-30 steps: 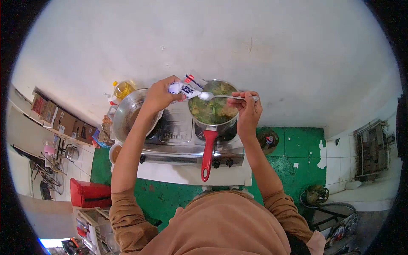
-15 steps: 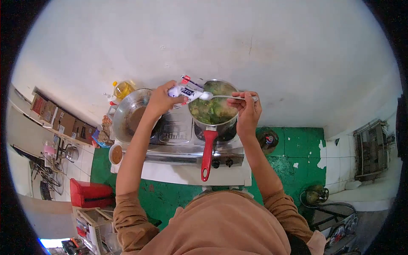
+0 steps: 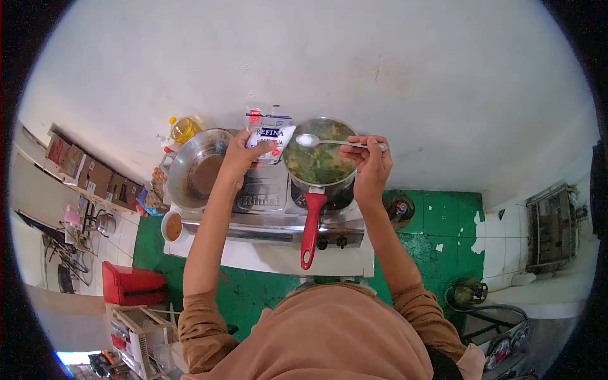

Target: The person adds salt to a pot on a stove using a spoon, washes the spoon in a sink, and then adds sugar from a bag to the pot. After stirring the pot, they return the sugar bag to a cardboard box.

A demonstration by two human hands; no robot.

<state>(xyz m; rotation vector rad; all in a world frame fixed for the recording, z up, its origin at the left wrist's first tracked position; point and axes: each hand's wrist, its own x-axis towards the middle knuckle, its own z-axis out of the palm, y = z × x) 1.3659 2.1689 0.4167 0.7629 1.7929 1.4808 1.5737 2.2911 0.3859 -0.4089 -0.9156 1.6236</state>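
Upright in my left hand point(image 3: 244, 157) is a white packet point(image 3: 271, 140) with blue "REFINA" lettering, just left of the saucepan. My right hand point(image 3: 368, 163) is closed on the handle of a metal spoon point(image 3: 342, 144). White grains lie in the spoon's bowl, which is over the left part of the saucepan point(image 3: 313, 189). Green leafy food in liquid point(image 3: 320, 166) fills the pan, and its red handle point(image 3: 310, 234) points toward me. The pan sits on the right burner of the stove point(image 3: 272, 231).
A large metal wok point(image 3: 183, 183) with brown residue stands on the left burner. Beside it are a bottle of yellow oil point(image 3: 185, 130) and a small bowl of brown paste point(image 3: 171, 227). A red bin point(image 3: 133, 285) stands on the floor at left.
The packet has turned from tilted over the spoon to upright and moved slightly left, away from it. The spoon, now carrying white grains, stays over the pan.
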